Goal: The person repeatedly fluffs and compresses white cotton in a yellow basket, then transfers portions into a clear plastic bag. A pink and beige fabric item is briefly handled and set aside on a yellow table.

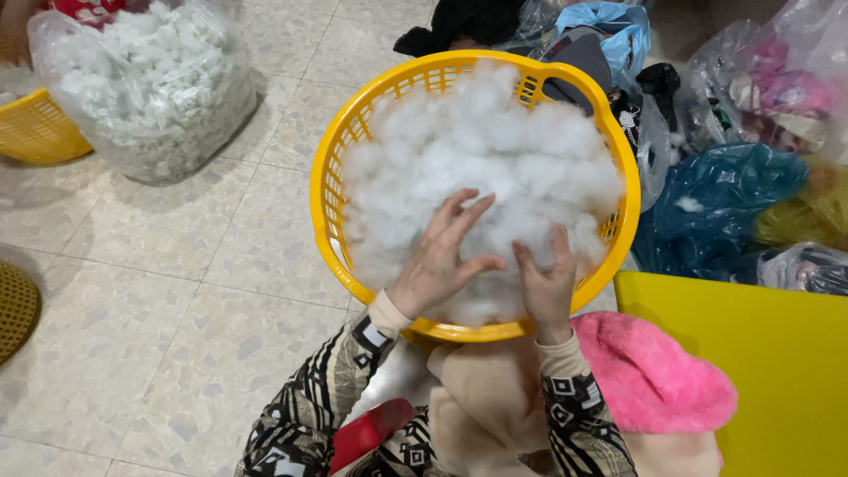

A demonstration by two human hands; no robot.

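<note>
Item, in hand: a round yellow plastic basket (329,190) with slotted walls and a cut-out handle, sitting on the tiled floor (177,291) right at the person's knees, near enough that both arms reach in without a stretch. Contents: white fibre stuffing (495,150), loose and fluffy, heaped above the rim. The left hand (439,265) lies on the near side of the heap, fingers spread and pressing in, thumb angled toward the other hand; the right hand (548,283) is just beside it, fingers curled and pinching a tuft of the same stuffing, so the two seem to be drawing a clump apart between them. Item, in the lap: a beige fabric piece with a pink plush part (649,375), directly below the basket's near rim, within easy reach of the filling. Item, upper left: a clear plastic bag (150,88) full of white stuffing in smaller lumps, standing well apart. Item, beside that bag: a second yellow basket (35,132), contents not visible. Item, right side: several plastic bags, one dark blue (715,208), others clear, holding mixed coloured cloth. Item, lower right: a flat yellow surface (760,371).
</note>
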